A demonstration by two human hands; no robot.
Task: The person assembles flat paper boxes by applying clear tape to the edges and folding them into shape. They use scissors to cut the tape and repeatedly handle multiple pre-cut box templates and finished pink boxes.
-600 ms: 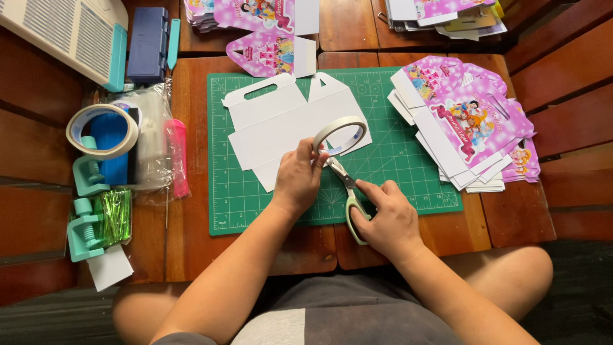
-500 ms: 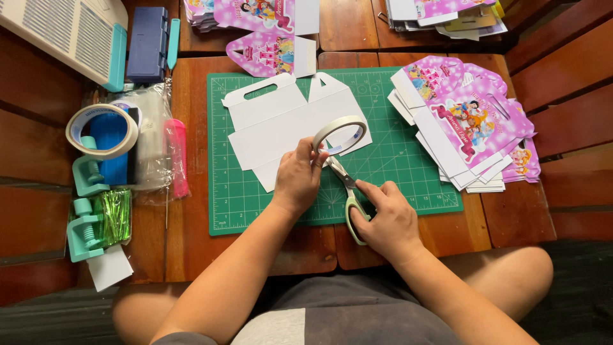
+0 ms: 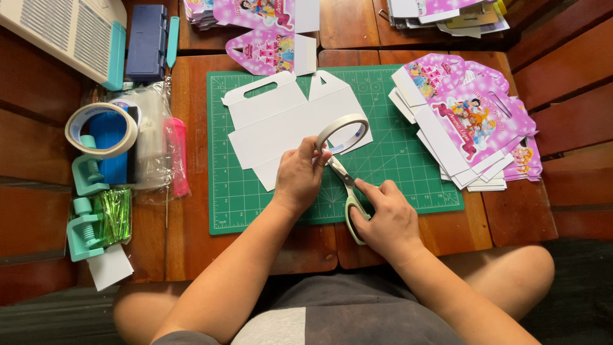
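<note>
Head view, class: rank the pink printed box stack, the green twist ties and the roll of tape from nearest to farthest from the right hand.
From the right hand:
1. Roll of tape, just above, held by the left hand.
2. Pink printed box stack, upper right on the mat's edge.
3. Green twist ties, far left beside the clamps.

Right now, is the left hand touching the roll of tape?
Touching. The head view shows the left hand pinching the lower edge of the tape roll, fingertips on its rim, while the right hand brings scissors up beside it.
</note>
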